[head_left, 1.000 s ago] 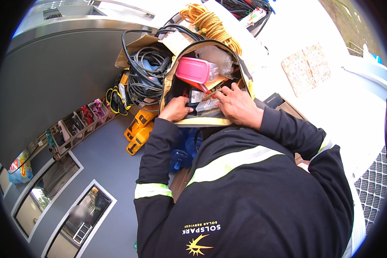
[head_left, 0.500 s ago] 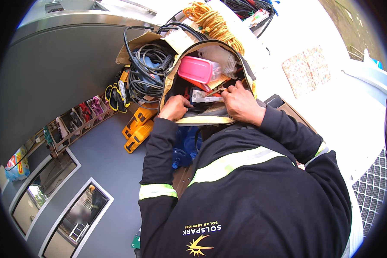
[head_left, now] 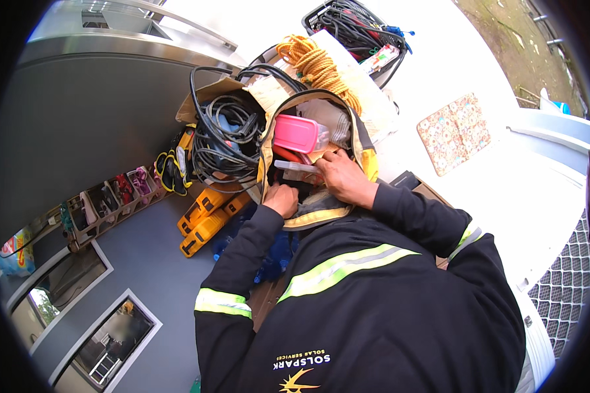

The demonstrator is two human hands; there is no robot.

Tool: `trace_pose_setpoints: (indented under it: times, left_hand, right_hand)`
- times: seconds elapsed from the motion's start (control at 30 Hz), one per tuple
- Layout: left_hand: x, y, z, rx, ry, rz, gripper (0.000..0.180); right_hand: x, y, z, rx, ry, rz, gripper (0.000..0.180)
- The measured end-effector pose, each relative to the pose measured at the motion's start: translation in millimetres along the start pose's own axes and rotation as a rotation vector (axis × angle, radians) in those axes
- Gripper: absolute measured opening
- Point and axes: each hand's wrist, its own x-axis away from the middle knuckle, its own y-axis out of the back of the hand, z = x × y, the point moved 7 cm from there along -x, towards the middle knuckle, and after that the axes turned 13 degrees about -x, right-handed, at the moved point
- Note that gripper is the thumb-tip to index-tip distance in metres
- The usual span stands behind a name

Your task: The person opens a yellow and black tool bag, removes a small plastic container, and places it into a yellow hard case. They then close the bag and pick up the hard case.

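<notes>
An open yellow-and-black tool bag [head_left: 318, 217] is in front of my body. My right hand [head_left: 347, 180] reaches over its near right rim, its fingers closed on the end of a flat clear plastic case [head_left: 296, 166]. At the bag's near left side is my left hand [head_left: 282, 200], with its fingers down inside among dark contents and hidden. Deeper in the bag sits a pink-lidded plastic container [head_left: 295, 133], with a grey-white cloth or pouch [head_left: 330, 119] beside it. Some red and orange items show under the container, partly covered.
Left of the bag, a cardboard box holds coiled black cable [head_left: 223, 147]. Yellow tool cases [head_left: 203, 230] and blue plastic bottles [head_left: 275, 259] lie nearer. Orange rope [head_left: 318, 69] is beyond, with a black crate of cables [head_left: 357, 29] farther off. A floral mat [head_left: 453, 134] lies to the right.
The clear case has been lifted and tilted by my right hand, which has moved left. My left hand has gone deeper into the bag. The whole view has shifted slightly.
</notes>
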Motion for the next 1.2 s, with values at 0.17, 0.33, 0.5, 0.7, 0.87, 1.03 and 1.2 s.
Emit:
trace_pose_setpoints:
  times: [0.17, 0.33, 0.5, 0.7, 0.87, 1.03, 1.2]
  left_hand:
    - [-1, -5, 10, 0.146, -0.010, 0.049, 0.020]
    - [-2, 24, 18, 0.119, 0.181, -0.085, 0.019]
    - [-2, 72, -19, 0.006, 0.191, -0.201, 0.020]
    - [-26, 86, -60, 0.425, 0.103, -0.102, 0.062]
    - [-30, 72, -53, 0.483, 0.066, 0.057, 0.064]
    - [-20, 91, -21, 0.443, 0.106, -0.102, 0.030]
    - [-23, 106, -12, 0.276, 0.183, -0.114, 0.028]
  right_hand:
    - [41, 30, 35, 0.057, 0.124, 0.033, 0.039]
    - [74, 40, 25, 0.043, 0.134, 0.301, 0.025]
    - [82, 42, 25, 0.052, 0.144, 0.371, 0.022]
    - [89, 43, 27, 0.118, 0.099, 0.379, 0.027]
    - [96, 48, 31, 0.069, 0.111, 0.361, 0.036]
    - [101, 54, 48, 0.041, 0.177, 0.442, 0.035]
    - [103, 67, 71, 0.080, 0.181, 0.543, 0.033]
